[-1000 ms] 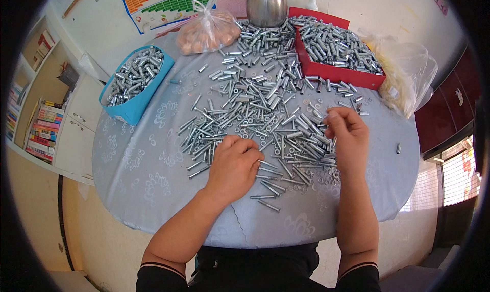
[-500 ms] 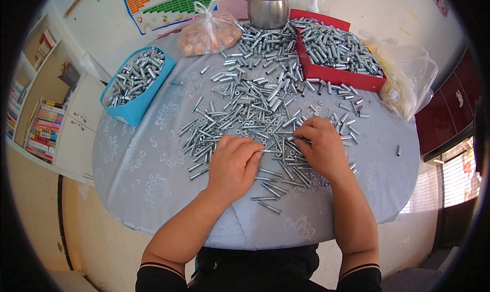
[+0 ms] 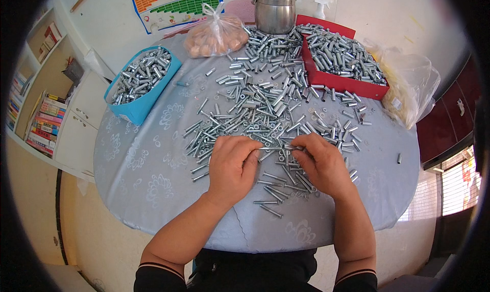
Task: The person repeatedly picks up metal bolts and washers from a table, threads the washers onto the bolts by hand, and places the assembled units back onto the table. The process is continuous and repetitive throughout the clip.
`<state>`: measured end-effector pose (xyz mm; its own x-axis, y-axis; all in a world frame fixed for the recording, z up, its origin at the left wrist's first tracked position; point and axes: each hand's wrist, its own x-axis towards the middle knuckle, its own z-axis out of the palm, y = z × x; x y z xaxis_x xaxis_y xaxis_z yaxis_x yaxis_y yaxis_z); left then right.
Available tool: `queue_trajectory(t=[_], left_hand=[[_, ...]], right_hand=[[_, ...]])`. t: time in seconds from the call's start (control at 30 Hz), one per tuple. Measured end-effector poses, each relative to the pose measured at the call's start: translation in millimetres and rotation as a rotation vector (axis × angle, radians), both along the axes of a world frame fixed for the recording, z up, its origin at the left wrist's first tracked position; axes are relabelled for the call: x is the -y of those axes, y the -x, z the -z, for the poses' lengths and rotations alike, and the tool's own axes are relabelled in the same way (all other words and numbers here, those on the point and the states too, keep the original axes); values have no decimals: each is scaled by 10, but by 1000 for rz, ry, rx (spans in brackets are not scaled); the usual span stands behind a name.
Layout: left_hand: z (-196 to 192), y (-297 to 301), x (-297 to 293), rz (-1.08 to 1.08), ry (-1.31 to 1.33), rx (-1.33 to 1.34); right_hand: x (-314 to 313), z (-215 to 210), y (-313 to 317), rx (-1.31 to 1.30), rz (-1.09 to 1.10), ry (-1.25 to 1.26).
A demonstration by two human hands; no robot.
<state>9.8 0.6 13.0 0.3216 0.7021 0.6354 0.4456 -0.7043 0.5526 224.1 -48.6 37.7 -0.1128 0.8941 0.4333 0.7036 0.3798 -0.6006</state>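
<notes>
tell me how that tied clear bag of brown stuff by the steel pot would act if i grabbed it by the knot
The tied clear bag would likely sag and shift, since its thin film bulges around loose brown pieces. It probably won't roll, slumped flat on the table. The film may tear on the metal sleeves.

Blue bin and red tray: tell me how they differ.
The blue bin sits at the table's far left edge, away from the loose pile; the red tray sits far right, with loose metal pieces lying against its near wall. The blue bin looks deeper and narrower; the red tray is shallower and wider. Both hold heaps of silvery metal sleeves, and neither hand touches either.
</notes>
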Motion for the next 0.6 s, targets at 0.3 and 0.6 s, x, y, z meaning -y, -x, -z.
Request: queue_trajectory(t=[0.3,0.6], left_hand=[[3,1,-2,-5,-14,-4],[11,6,-1,-7,-16,1]], right_hand=[[23,-21,21,2,-29,32],[4,40,38,0,-65,20]])
